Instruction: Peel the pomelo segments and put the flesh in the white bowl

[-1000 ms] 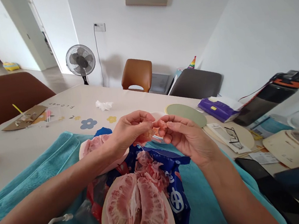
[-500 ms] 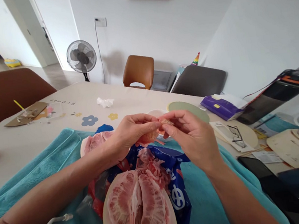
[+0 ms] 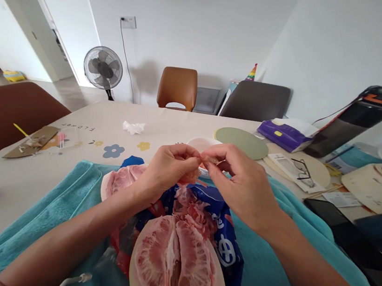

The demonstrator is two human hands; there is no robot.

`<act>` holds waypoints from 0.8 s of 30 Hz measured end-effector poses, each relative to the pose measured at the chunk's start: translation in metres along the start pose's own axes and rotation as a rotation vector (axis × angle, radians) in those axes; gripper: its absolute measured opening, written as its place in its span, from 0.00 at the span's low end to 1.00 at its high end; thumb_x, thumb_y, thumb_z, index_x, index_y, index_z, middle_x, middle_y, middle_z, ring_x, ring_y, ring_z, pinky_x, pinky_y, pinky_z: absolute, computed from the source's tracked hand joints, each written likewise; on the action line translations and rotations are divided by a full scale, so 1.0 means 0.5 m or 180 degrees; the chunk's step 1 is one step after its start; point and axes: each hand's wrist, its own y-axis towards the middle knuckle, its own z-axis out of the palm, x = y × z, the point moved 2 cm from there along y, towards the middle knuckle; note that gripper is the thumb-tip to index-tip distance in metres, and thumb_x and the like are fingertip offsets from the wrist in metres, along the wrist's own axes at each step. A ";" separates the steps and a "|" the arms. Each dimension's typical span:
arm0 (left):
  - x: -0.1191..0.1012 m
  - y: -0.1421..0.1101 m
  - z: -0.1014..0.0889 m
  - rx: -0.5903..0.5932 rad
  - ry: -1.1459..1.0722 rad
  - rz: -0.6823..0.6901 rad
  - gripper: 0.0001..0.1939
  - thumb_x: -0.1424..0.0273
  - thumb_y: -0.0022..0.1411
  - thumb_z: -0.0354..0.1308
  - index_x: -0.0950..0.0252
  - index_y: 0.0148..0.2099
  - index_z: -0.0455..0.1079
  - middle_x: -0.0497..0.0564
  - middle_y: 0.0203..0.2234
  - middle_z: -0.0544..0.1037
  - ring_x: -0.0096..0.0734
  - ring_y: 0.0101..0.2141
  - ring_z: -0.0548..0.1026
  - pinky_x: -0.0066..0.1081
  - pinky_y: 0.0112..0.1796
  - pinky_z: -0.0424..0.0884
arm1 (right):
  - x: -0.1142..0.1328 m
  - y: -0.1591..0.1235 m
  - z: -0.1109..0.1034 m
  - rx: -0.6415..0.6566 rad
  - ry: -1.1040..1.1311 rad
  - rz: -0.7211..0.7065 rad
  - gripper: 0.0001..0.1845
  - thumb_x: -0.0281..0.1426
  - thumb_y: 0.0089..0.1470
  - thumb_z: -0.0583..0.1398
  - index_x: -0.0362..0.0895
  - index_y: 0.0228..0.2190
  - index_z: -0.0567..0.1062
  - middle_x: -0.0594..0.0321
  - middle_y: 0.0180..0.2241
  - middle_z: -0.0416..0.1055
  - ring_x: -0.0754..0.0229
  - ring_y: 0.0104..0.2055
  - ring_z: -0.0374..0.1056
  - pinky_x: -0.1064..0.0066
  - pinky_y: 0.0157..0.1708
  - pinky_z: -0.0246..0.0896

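Pinched between the fingertips of both hands is a small piece of pomelo flesh (image 3: 210,158) with bits of membrane. My left hand (image 3: 171,168) comes in from the left, and a larger pomelo segment (image 3: 190,177) shows under its fingers. My right hand (image 3: 240,178) grips the piece from the other side. Partly behind the fingers stands a white bowl (image 3: 202,142) with pinkish flesh in it. Nearer me lies a cut pomelo half (image 3: 173,262), cut side up, with torn peelings (image 3: 194,210) at its far edge. Another pomelo portion (image 3: 120,180) is partly hidden by my left forearm.
A blue printed bag (image 3: 229,250) lies beneath the fruit on a teal towel (image 3: 262,255). To the right are a green round mat (image 3: 242,142), a purple tissue pack (image 3: 283,134), glasses (image 3: 302,170) and a black phone (image 3: 339,231). A crumpled tissue (image 3: 133,127) lies farther back.
My hands stay together at the piece; the right hand's fingers have shifted slightly down and left, uncovering more of the bowl. The whole view has tilted a little.
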 end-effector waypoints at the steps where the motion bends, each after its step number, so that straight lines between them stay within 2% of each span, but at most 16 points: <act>1: -0.001 -0.002 0.000 0.0041 -0.0089 -0.0045 0.04 0.74 0.54 0.58 0.67 0.27 0.68 0.41 0.13 0.64 0.15 0.16 0.59 0.19 0.18 0.55 | 0.000 0.000 0.000 0.0021 0.0105 0.0109 0.04 0.27 0.57 0.58 0.47 0.34 0.72 0.61 0.36 0.74 0.57 0.37 0.71 0.63 0.39 0.67; 6: -0.002 -0.005 -0.003 0.0294 -0.0436 -0.0193 0.04 0.75 0.53 0.59 0.66 0.27 0.67 0.40 0.14 0.64 0.15 0.17 0.59 0.19 0.19 0.54 | -0.014 0.013 -0.005 0.0363 0.1329 0.0988 0.03 0.30 0.53 0.63 0.46 0.32 0.73 0.64 0.29 0.74 0.61 0.29 0.69 0.67 0.29 0.65; 10: 0.003 -0.002 -0.007 0.0247 -0.0332 -0.0245 0.04 0.72 0.53 0.60 0.65 0.28 0.68 0.40 0.14 0.64 0.16 0.16 0.58 0.20 0.18 0.52 | -0.034 0.021 -0.005 0.0601 0.2257 0.1400 0.06 0.31 0.50 0.65 0.43 0.31 0.74 0.64 0.28 0.73 0.64 0.26 0.67 0.71 0.25 0.63; 16: -0.003 -0.002 -0.007 0.0118 -0.0230 -0.0108 0.02 0.74 0.54 0.57 0.65 0.29 0.68 0.40 0.14 0.64 0.16 0.16 0.59 0.20 0.18 0.53 | -0.037 0.025 -0.007 0.0640 0.2840 0.1702 0.05 0.29 0.48 0.67 0.42 0.30 0.76 0.62 0.29 0.73 0.66 0.27 0.67 0.74 0.24 0.63; 20: -0.012 -0.004 -0.008 -0.0026 -0.0059 0.0349 0.02 0.72 0.55 0.59 0.65 0.31 0.70 0.41 0.16 0.67 0.16 0.17 0.61 0.20 0.18 0.57 | -0.036 0.029 -0.010 0.0644 0.2999 0.1784 0.06 0.29 0.46 0.67 0.42 0.29 0.77 0.63 0.29 0.73 0.67 0.26 0.65 0.75 0.23 0.63; 24: -0.015 -0.009 -0.002 0.0037 0.0267 0.0811 0.04 0.70 0.55 0.62 0.64 0.34 0.73 0.41 0.18 0.69 0.19 0.19 0.65 0.22 0.21 0.62 | -0.038 0.029 -0.009 0.0611 0.2940 0.1850 0.06 0.30 0.46 0.68 0.43 0.29 0.77 0.64 0.26 0.72 0.67 0.24 0.64 0.75 0.22 0.62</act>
